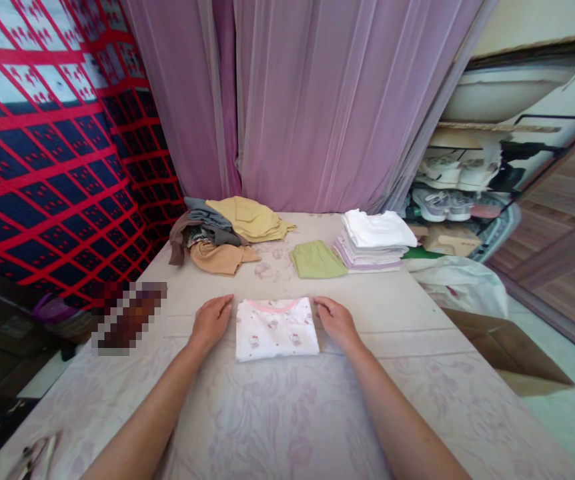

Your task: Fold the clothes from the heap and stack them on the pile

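Observation:
A folded white shirt (pixel 277 331) with a pink neckline and small printed figures lies flat in the middle of the table. On its left side rests my left hand (pixel 212 320), fingers stretched towards the upper left corner with a narrow gap. My right hand (pixel 336 321) is at the opposite side, fingertips close to the upper right corner; whether they touch the cloth I cannot tell. Neither hand holds anything. Beyond the shirt lie folded green shorts (pixel 317 259), next to a stack of folded clothes (pixel 375 233) topped by a white garment.
A loose heap of clothes (pixel 217 233) with yellow, orange, grey and brown pieces sits at the back left. Purple curtains (pixel 312 100) hang behind the patterned tablecloth (pixel 267 420). Right of the table are a cardboard box (pixel 510 353) and a rack with shoes (pixel 442 203).

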Available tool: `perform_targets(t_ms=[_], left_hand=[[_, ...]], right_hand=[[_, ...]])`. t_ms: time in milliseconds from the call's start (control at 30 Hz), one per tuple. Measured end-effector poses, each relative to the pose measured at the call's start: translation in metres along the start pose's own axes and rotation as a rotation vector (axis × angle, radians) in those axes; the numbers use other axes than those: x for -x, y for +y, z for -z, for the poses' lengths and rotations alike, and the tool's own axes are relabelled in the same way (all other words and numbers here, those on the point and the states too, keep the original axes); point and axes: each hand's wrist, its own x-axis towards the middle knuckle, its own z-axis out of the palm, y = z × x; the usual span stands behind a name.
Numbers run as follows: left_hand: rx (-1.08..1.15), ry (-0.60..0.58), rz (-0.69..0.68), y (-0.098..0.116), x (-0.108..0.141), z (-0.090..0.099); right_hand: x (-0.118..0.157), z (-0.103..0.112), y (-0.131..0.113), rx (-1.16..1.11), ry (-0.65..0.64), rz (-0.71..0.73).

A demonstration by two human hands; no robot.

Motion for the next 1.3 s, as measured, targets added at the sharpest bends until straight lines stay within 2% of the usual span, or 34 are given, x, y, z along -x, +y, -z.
perform_targets(t_ms=[100, 233, 367, 500, 700, 767, 900, 967, 1067, 1200, 1300], left_hand=[[-0.107, -0.11, -0.039, 0.001, -0.017, 0.007], [-0.055, -0.189, -0.071, 0.006, -0.024, 0.009], [0.143, -0.236, -0.077, 0.008, -0.025, 0.007], [0.285, -0.274, -0.013, 0.011, -0.03, 0.008], [0.551, -0.478, 0.147, 0.018, -0.032, 0.012], [0.582, -0.407, 0.161, 0.021, -0.039, 0.01], [0.602, -0.121, 0.192, 0.025, -0.065, 0.004], [0.595, -0.065, 0.193, 0.025, -0.072, 0.001], [0.525, -0.038, 0.169, 0.021, -0.066, -0.002], [0.236, -0.025, 0.083, 0.016, -0.047, -0.006], [0.146, -0.014, 0.133, 0.017, -0.042, -0.006]], right_hand=[[-0.025, 0.006, -0.008, 0.107, -0.194, 0.047], [-0.038, 0.009, -0.019, 0.15, -0.33, 0.109], [-0.039, 0.01, -0.025, 0.173, -0.317, 0.13], [-0.042, 0.008, -0.027, 0.163, -0.335, 0.139], [-0.049, 0.007, -0.026, 0.094, -0.437, 0.153], [-0.055, 0.006, -0.029, 0.047, -0.386, 0.159], [-0.067, 0.0, -0.035, -0.003, -0.067, 0.117], [-0.069, -0.004, -0.034, -0.001, 0.022, 0.116], [-0.063, -0.008, -0.028, -0.021, 0.014, 0.106], [-0.05, -0.011, -0.021, -0.088, -0.099, -0.012], [-0.048, -0.013, -0.02, -0.082, -0.117, -0.079]])
